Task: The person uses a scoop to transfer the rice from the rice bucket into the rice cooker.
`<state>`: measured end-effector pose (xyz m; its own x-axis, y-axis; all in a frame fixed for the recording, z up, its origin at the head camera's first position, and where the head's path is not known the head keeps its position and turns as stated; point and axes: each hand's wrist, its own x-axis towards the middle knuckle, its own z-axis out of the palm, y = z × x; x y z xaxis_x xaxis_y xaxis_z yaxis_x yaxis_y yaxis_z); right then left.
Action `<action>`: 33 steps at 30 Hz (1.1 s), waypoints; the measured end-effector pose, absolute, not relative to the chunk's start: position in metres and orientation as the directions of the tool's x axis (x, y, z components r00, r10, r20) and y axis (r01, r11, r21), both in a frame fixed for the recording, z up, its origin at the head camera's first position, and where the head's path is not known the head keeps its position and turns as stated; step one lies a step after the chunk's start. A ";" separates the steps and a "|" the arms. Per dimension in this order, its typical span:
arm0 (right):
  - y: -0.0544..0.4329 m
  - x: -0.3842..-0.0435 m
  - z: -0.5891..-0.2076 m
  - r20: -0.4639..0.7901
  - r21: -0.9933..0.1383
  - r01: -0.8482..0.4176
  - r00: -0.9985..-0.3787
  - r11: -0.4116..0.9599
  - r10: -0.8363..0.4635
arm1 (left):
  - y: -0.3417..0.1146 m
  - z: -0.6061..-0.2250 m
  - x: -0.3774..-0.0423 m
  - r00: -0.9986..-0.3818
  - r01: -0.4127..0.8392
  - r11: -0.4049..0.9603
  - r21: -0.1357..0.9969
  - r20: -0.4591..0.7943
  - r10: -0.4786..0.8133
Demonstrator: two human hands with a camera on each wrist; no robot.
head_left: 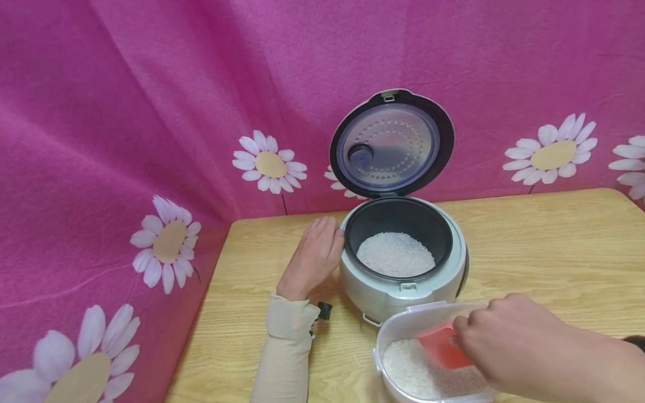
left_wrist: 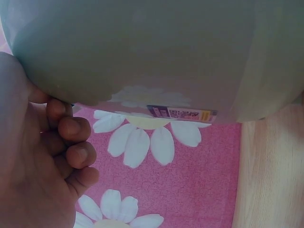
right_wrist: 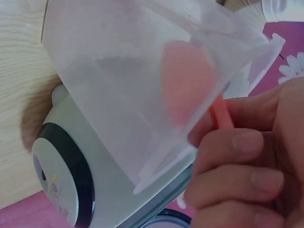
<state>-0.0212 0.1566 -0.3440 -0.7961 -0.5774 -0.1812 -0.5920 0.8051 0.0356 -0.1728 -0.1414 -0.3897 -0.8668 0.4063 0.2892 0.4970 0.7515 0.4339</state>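
A rice cooker [head_left: 403, 296] stands on the table with its lid [head_left: 388, 148] raised and white rice [head_left: 395, 254] in its dark inner pot [head_left: 398, 218]. My left hand [head_left: 314, 254] rests against the cooker's left side near the rim; in the left wrist view its fingers [left_wrist: 78, 154] are loosely bent beside the cooker's body [left_wrist: 166, 52]. In front of the cooker is a clear plastic container [head_left: 398, 330] holding more rice [head_left: 410, 369]. My right hand [head_left: 519, 336] grips the handle of a red scoop [head_left: 443, 347], whose bowl is inside this container.
The wooden table [head_left: 554, 252] carries the cooker and the container. A pink cloth with white daisies [head_left: 201, 84] hangs behind and to the left. The raised lid stands close to the cloth at the back.
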 end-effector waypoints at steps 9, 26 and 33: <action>0.144 -0.019 -0.353 -0.160 0.191 -0.568 -0.823 0.801 -0.545 | -0.142 -0.390 -0.173 -0.867 0.496 0.755 0.430 0.291 0.404; 0.132 -0.021 -0.370 -0.095 0.434 -0.605 -0.768 0.668 -0.634 | -0.142 -0.390 -0.173 -0.862 0.506 0.749 0.428 0.297 0.412; 0.126 -0.026 -0.368 -0.205 0.292 -0.615 -0.788 0.732 -0.580 | -0.141 -0.390 -0.173 -0.850 0.522 0.745 0.415 0.319 0.418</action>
